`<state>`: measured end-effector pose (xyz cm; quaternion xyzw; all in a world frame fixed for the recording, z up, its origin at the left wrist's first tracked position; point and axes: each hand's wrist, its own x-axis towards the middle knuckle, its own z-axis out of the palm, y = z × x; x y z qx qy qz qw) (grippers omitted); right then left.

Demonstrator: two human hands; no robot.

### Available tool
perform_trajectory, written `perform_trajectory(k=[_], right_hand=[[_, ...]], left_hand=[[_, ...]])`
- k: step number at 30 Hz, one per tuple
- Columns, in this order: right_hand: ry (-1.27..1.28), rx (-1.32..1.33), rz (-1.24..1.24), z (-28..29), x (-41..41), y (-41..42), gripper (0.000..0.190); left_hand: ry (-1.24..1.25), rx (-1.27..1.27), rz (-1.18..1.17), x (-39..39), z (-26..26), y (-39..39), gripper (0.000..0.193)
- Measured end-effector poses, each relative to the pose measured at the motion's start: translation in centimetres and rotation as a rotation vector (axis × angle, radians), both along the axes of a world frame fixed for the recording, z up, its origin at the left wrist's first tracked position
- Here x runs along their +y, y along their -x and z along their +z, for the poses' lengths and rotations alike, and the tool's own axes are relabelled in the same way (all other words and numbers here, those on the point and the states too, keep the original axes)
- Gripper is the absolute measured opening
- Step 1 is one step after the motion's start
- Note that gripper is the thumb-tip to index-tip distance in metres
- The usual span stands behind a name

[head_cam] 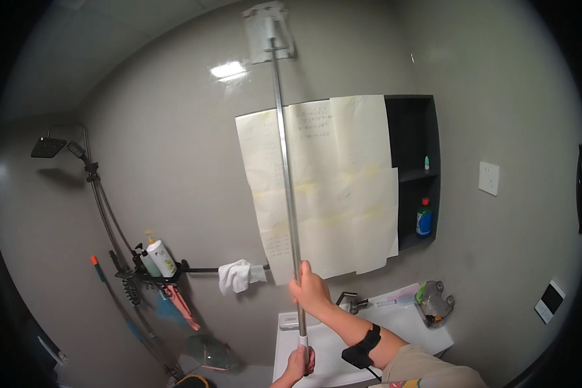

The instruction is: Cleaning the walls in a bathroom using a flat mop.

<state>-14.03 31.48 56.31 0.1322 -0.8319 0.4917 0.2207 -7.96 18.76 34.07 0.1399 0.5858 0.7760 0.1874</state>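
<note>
Both of my hands grip the metal pole (285, 160) of a flat mop. Higher on the pole is my right hand (311, 290), wrapped around the bare metal. Below it, my left hand (297, 363) closes around the white handle end (304, 344). At the far end, the mop head (270, 31) with a pale cloth lies against the upper grey wall (184, 145). The pole passes in front of sheets of paper (339, 194) bearing handwriting, which cover a cabinet front. A black strap device (363, 347) with a cable sits on my right forearm.
Below the papers stands a white washbasin (368, 339) with a dark faucet (354, 301) and a clear container (435, 304). Open dark shelves (412, 140) hold bottles. To the left are a towel bar with a white cloth (237, 276), a bottle rack (162, 277) and a shower head (48, 147).
</note>
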Motion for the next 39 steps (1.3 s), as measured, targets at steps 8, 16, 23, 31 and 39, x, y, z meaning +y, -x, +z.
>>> perform_trajectory(k=[8,16,23,31,39], right_hand=[[0.317,0.03,-0.029,-0.6,7.5,2.2,0.019],[0.314,-0.029,-0.094,-0.8,10.2,3.5,0.019],[0.197,-0.051,-0.073,0.2,7.7,4.7,0.025],[-0.041,-0.008,0.123,1.1,-0.1,5.2,0.027],[-0.1,0.039,0.247,1.8,-7.4,4.6,0.04]], left_hand=[[0.397,0.454,0.343,2.6,0.4,4.7,0.062],[0.338,0.478,0.411,6.2,-0.9,7.1,0.058],[0.281,0.347,0.424,4.8,0.4,6.5,0.056],[0.276,0.208,0.559,-0.3,0.5,4.8,0.058],[0.201,0.227,0.737,-5.2,0.9,1.4,0.055]])
